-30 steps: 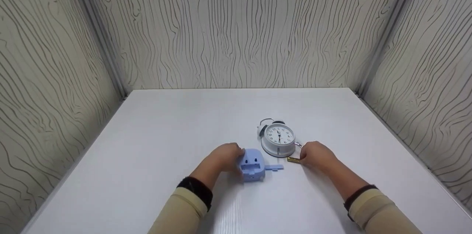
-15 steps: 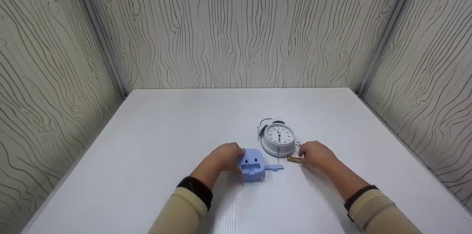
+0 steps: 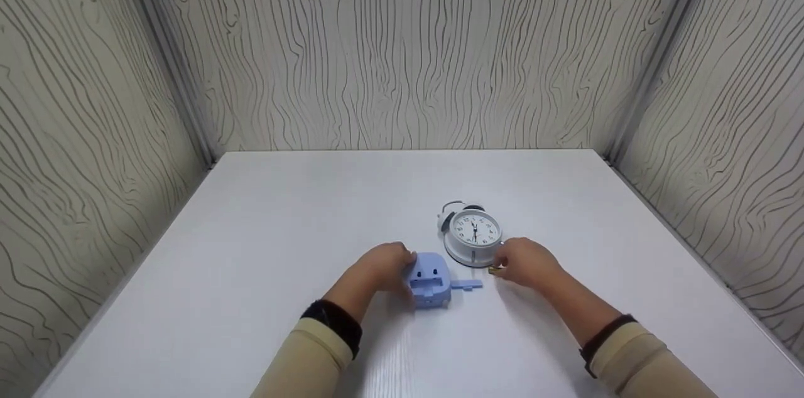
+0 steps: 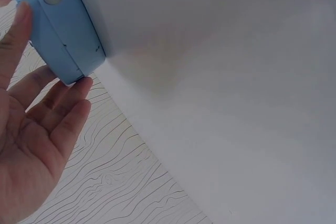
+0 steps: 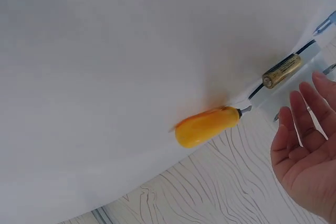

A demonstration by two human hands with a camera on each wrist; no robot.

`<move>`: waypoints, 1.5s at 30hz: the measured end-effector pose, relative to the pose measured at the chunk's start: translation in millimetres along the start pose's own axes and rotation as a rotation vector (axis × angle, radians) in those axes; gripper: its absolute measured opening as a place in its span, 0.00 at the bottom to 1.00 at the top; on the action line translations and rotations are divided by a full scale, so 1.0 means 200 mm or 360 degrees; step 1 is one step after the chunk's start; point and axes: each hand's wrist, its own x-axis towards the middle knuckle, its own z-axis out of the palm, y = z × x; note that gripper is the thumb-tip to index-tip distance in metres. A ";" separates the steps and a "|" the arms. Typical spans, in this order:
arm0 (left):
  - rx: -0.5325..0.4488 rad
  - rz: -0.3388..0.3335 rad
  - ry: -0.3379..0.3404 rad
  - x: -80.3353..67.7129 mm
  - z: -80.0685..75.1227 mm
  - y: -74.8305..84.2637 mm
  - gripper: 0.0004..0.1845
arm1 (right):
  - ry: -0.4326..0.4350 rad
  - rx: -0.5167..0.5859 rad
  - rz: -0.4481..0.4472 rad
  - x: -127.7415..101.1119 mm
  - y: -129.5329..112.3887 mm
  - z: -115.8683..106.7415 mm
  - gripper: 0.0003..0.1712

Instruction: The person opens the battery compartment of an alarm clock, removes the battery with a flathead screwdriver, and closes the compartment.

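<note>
My left hand (image 3: 384, 265) grips a light-blue alarm clock (image 3: 431, 267) by its left side, thumb on one face and fingers beneath. Its back faces up, showing two dark knobs and an uncovered battery compartment. A light-blue battery cover (image 3: 467, 284) lies just right of it. My right hand (image 3: 526, 261) is beside a gold battery (image 5: 283, 71); in the right wrist view its loosely curled fingers are apart from the battery. In the head view that hand hides most of the battery. A white twin-bell alarm clock (image 3: 475, 228) lies face up just behind.
A screwdriver (image 5: 207, 125) with a yellow handle lies on the white table near the battery, seen in the right wrist view. The table (image 3: 301, 209) is bounded by wood-patterned walls (image 3: 402, 53) at the back and both sides.
My right hand has moved a little left, covering more of the battery and the white clock's leg. The left hand and the light-blue clock have stayed put.
</note>
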 end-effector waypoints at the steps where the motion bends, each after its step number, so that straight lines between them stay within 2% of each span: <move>1: 0.0001 -0.0001 -0.0002 0.00 0.00 0.00 0.45 | -0.0001 -0.0017 -0.0019 0.00 -0.02 0.00 0.03; 9: 0.0011 0.0001 -0.0010 -0.01 -0.01 0.00 0.45 | 0.0009 -0.0073 -0.0152 -0.02 -0.11 0.01 0.06; 16: 0.0182 0.0160 0.0069 -0.03 -0.02 0.00 0.42 | 0.0051 -0.0104 -0.0195 -0.03 -0.15 0.01 0.07; 22: 0.0172 0.0145 0.0056 -0.03 -0.02 0.00 0.42 | -0.0006 -0.0095 -0.0163 -0.02 -0.19 0.01 0.08; 27: 0.0133 0.0115 0.0048 -0.03 -0.01 0.00 0.43 | 0.0004 -0.0073 -0.0195 -0.02 -0.21 0.01 0.09; 37: 0.0156 0.0142 0.0063 -0.02 -0.01 -0.01 0.43 | 0.0078 -0.0085 -0.0376 -0.03 -0.21 0.05 0.07; 42: 0.0165 0.0145 0.0081 -0.02 -0.01 -0.01 0.42 | 0.0142 -0.0221 -0.0475 -0.03 -0.22 0.10 0.04; 45: 0.0135 0.0129 0.0080 -0.02 -0.01 -0.01 0.41 | 0.0170 -0.0324 -0.0485 -0.04 -0.23 0.11 0.02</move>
